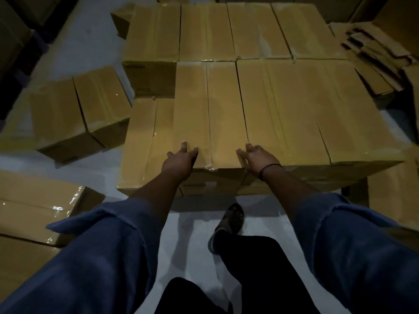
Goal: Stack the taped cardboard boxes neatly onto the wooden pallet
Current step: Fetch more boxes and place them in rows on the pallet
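**Fig. 1.** Seating 1 taped box [210,105] in the stack's top layer. Left hand [181,160] & right hand [259,158] are resting on its near end, fingers [184,147] lying straight & slightly spread, gripping nothing. For a neat fit, both hands should be pushing evenly, keeping the box square vs. the back row [226,30] & flush w/ the neighbouring box [294,105] on the right. The box is lying directly under the fingers, reaching away from them. The pallet isn't showing, presumably under the stack.

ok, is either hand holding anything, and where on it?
No closed grip visible. Left hand and right hand lie with straightish fingers on the near end of the top box, one at each corner.
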A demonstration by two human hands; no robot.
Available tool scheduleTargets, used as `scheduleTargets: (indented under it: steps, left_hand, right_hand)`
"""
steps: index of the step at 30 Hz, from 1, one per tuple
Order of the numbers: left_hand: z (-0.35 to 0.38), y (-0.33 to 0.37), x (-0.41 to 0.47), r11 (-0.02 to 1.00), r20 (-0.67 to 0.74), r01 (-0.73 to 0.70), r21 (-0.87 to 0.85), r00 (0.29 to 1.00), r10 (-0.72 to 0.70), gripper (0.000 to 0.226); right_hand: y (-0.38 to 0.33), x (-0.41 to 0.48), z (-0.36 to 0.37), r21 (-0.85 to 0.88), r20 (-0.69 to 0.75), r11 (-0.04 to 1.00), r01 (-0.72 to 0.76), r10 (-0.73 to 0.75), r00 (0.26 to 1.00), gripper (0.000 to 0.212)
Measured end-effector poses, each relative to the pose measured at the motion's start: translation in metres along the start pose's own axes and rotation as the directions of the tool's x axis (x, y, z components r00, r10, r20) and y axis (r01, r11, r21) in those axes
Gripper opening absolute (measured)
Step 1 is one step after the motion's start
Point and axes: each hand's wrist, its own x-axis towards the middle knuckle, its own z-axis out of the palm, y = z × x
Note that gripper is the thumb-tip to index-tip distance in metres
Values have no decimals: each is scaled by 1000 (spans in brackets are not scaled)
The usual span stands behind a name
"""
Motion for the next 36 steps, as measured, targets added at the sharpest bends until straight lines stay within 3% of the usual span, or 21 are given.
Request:
scheduleTargets:
  steps: [7, 16, 24, 29, 36]
  left_hand:
    - [-28, 12, -35, 999, 25, 36, 12, 999, -36, 79]
    - [-117, 18, -175, 989, -109, 99, -109, 988, -110, 71]
    - [-122, -21, -302, 947, -123, 252, -197, 952, -279, 64]
    - [-113, -55, -352, 883, -120, 388, -263, 895, -429, 60]
    - [-111, -107, -377, 711, -61, 565, -418, 764, -643, 62]
  right_hand:
    - [-23, -33, -11, 152, 14, 985, -76, 75, 997, 81]
    - [-104, -139, -128, 244, -133, 968, 49, -17, 991, 69]
    - [-182, -188, -172, 229, -134, 953, 200, -173, 976, 64]
    - [-235, -191, -182, 195, -113, 922, 335, -318, 941, 63]
    - [-304, -161, -200, 132, -73, 846, 517, -512, 856, 64]
